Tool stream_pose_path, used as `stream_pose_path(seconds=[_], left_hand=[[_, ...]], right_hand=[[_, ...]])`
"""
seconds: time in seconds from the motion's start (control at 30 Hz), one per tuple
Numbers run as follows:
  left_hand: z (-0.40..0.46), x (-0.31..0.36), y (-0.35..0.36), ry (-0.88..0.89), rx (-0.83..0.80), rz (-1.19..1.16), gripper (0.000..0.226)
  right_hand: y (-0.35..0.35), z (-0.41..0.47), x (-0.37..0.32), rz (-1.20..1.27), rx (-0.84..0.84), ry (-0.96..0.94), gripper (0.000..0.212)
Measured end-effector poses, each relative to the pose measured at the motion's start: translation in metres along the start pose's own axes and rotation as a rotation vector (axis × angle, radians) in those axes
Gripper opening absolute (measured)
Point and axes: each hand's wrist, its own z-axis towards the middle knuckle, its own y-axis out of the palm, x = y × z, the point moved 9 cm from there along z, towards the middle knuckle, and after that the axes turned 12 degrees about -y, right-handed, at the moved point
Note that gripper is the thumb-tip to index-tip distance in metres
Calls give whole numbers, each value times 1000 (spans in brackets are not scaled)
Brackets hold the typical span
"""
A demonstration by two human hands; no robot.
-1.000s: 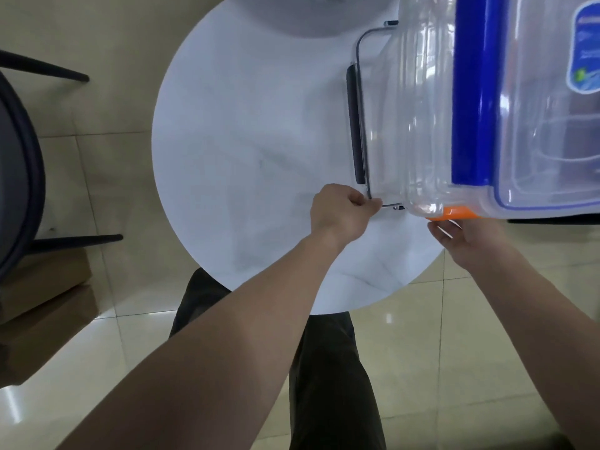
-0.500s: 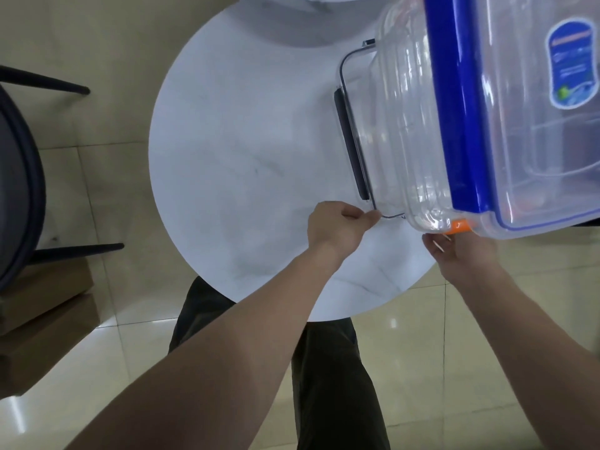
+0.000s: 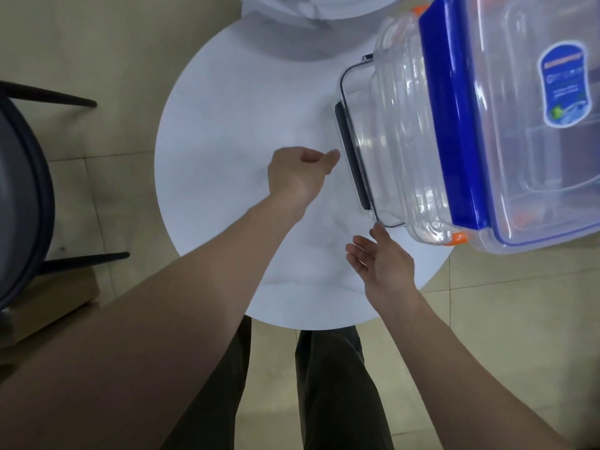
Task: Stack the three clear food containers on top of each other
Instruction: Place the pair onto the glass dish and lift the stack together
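Clear containers (image 3: 454,131) stand stacked at upper right as both hands, left (image 3: 300,172) loosely curled, right (image 3: 380,261) open-fingered, have just let go, suggesting the stack is complete.

round white table (image 3: 233,131), stacked clear containers (image 3: 399,151)

Three stacked clear containers (image 3: 406,151), two hands (image 3: 298,173) (image 3: 383,261), one table (image 3: 233,157).

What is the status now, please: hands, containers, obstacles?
Left hand loosely curled, empty, beside stack. Right hand open, empty. Clear containers stacked on round table. Nothing in the way.
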Motion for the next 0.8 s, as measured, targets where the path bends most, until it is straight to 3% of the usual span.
stream_pose_path(seconds=[0.17, 0.8], left_hand=[[14, 30, -2, 65, 29, 12, 26], [31, 65, 26, 79, 47, -64, 24]], right_hand=[[18, 8, -6, 33, -8, -19, 40], [0, 21, -19, -58, 19, 5, 37]])
